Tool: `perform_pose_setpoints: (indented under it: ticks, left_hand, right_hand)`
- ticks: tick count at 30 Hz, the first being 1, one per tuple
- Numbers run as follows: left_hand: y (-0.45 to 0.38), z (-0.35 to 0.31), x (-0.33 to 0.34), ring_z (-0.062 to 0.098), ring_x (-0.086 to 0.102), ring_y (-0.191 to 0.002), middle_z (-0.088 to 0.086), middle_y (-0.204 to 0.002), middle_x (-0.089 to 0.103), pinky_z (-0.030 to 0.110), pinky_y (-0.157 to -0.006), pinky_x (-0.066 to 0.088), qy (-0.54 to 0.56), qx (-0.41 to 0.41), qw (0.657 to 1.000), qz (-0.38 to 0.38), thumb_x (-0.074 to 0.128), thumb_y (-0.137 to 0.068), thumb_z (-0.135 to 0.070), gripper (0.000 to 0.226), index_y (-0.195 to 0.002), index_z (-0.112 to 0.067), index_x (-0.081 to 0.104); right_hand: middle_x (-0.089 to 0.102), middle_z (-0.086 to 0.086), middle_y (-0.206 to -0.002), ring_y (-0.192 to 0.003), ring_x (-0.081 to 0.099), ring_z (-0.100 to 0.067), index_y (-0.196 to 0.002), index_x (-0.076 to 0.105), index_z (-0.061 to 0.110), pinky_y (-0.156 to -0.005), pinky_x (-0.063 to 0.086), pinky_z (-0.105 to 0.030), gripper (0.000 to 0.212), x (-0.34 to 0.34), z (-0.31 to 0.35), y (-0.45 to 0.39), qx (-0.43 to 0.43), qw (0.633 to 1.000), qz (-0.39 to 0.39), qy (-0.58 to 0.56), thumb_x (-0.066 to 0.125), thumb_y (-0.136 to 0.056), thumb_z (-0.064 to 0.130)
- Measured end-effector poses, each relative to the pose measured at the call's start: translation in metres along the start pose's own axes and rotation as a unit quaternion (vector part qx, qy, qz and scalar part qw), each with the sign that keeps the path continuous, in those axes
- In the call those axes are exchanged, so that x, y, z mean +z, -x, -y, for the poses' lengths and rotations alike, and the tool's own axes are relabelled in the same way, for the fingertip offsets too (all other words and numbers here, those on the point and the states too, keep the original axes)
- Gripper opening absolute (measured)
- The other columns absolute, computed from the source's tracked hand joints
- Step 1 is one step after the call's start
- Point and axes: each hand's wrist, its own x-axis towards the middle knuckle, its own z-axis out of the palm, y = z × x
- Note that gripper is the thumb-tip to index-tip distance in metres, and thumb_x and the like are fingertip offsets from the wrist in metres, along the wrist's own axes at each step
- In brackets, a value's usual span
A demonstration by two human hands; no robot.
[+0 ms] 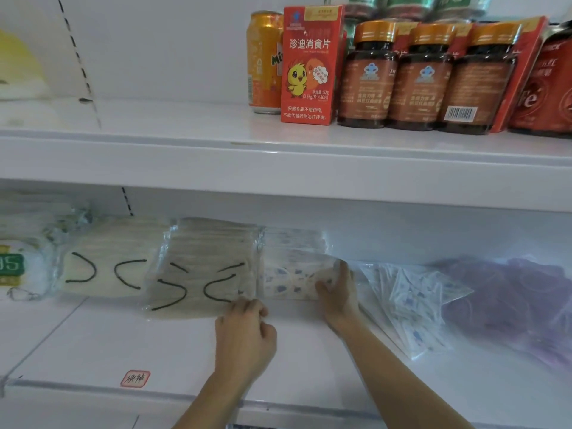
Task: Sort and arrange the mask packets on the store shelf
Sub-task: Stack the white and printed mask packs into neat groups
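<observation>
Mask packets lie in a row on the lower white shelf (130, 342). A beige packet with black ear loops (201, 270) sits in the middle; my left hand (244, 332) pinches its front right corner. To its right lies a packet of white masks with a blue print (291, 277). My right hand (339, 292) holds that packet's right edge, fingers curled over it. Another beige packet (105, 267) lies further left, and a green-labelled packet (21, 270) at the far left. A loose clear bag of blue-print masks (411, 308) and a purple packet (513, 301) lie to the right.
The upper shelf (278, 156) overhangs close above the packets. On it stand an orange can (263, 60), a red box with a yellow chick (309, 66), three brown bottles (424, 78) and red packaging (548, 85). A red stamp sticker (135, 378) marks the lower shelf's front.
</observation>
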Motion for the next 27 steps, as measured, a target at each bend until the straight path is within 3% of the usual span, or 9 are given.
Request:
perform_pose_setpoints:
  ticks: [3,7,12,16,20,24,27]
  left_hand:
    - [0.0,-0.004,0.006,0.013,0.053,-0.101,-0.015,-0.108,0.056,0.034,-0.082,0.045,-0.048,0.114,0.991,0.056,0.053,-0.079,-0.029,0.024,-0.101,-0.03,0.064]
    - [0.0,-0.006,0.006,0.01,0.047,-0.121,-0.015,-0.128,0.052,0.036,-0.09,0.042,-0.062,0.176,0.979,0.084,0.044,-0.088,-0.033,0.034,-0.119,-0.03,0.058]
    - [-0.002,-0.006,0.007,0.009,0.036,-0.14,-0.012,-0.15,0.043,0.038,-0.098,0.04,-0.077,0.17,0.977,0.106,0.039,-0.092,-0.036,0.046,-0.136,-0.027,0.052]
    - [-0.002,-0.005,0.008,0.009,0.037,-0.14,-0.011,-0.149,0.044,0.037,-0.093,0.042,-0.081,0.169,0.977,0.104,0.04,-0.091,-0.036,0.044,-0.133,-0.027,0.053]
    - [-0.001,-0.005,0.008,0.008,0.038,-0.141,-0.008,-0.154,0.041,0.036,-0.092,0.041,-0.087,0.17,0.976,0.105,0.038,-0.092,-0.037,0.049,-0.138,-0.025,0.05]
    - [-0.002,-0.004,0.01,0.008,0.04,-0.14,-0.005,-0.157,0.037,0.037,-0.092,0.041,-0.093,0.177,0.974,0.106,0.034,-0.093,-0.036,0.052,-0.141,-0.023,0.048]
    - [-0.001,-0.002,0.01,0.009,0.044,-0.138,-0.004,-0.157,0.04,0.037,-0.089,0.043,-0.092,0.179,0.974,0.108,0.035,-0.093,-0.037,0.052,-0.14,-0.022,0.051]
  right_hand:
    - [0.05,-0.009,-0.141,-0.097,0.054,-0.018,-0.152,0.033,0.02,-0.077,0.037,-0.021,0.069,0.004,0.002,0.0,-0.007,1.0,0.006,-0.012,0.06,-0.09,0.006]
    - [0.053,-0.007,-0.142,-0.119,0.058,-0.029,-0.15,0.026,0.037,-0.096,0.053,-0.044,0.08,0.007,0.0,-0.003,-0.005,0.998,0.022,-0.064,0.059,-0.079,0.021]
    - [0.031,0.0,-0.162,-0.148,0.032,-0.018,-0.16,0.02,0.027,-0.121,0.031,-0.042,0.085,-0.001,0.003,-0.006,0.009,0.987,0.032,-0.154,0.063,-0.09,0.05]
    - [0.018,0.007,-0.168,-0.154,0.02,-0.014,-0.162,0.016,0.028,-0.126,0.02,-0.047,0.085,0.0,0.011,-0.023,0.054,0.975,0.054,-0.207,0.034,-0.094,0.074]
    - [0.021,0.004,-0.168,-0.154,0.019,-0.012,-0.161,0.022,0.02,-0.128,0.013,-0.039,0.068,0.006,0.015,-0.026,0.049,0.979,0.057,-0.192,0.023,-0.105,0.059]
    - [0.019,0.004,-0.168,-0.155,0.017,-0.014,-0.161,0.02,0.02,-0.128,0.012,-0.04,0.081,0.006,0.014,-0.026,0.065,0.978,0.036,-0.197,0.024,-0.099,0.071]
    - [0.02,0.002,-0.168,-0.154,0.018,-0.013,-0.161,0.022,0.017,-0.126,0.011,-0.031,0.067,0.004,0.017,-0.021,0.05,0.982,0.059,-0.17,0.025,-0.106,0.056]
